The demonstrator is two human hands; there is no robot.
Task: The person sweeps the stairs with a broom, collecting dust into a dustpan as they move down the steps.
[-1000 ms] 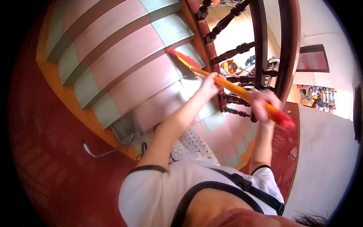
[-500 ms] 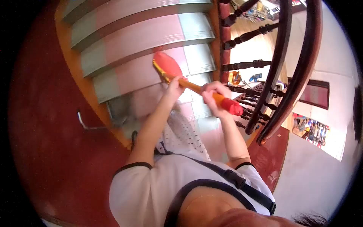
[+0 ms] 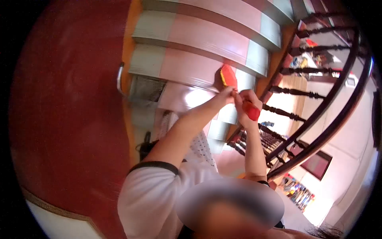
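Note:
A broom [image 3: 229, 75] with a red head and a yellow edge points up the stairs, its head over a pink and pale green step [image 3: 189, 63]. My left hand [image 3: 227, 95] is closed round the handle just below the head. Close beside it, my right hand [image 3: 248, 98] grips the handle nearer its red end [image 3: 251, 111]. Most of the handle is hidden by my hands and foreshortened. Whether the bristles touch the step I cannot tell.
A dark red wall [image 3: 75, 99] runs along the left, with a curved metal bar [image 3: 120, 77] near it. A dark, square-edged thing [image 3: 150, 89] lies on a step. To the right stands a dark wooden banister [image 3: 314, 131] with turned balusters.
The view has swung, so stairs and banister lie differently. The broom head is now further right in view, the handle is more foreshortened, and my hands are closer together.

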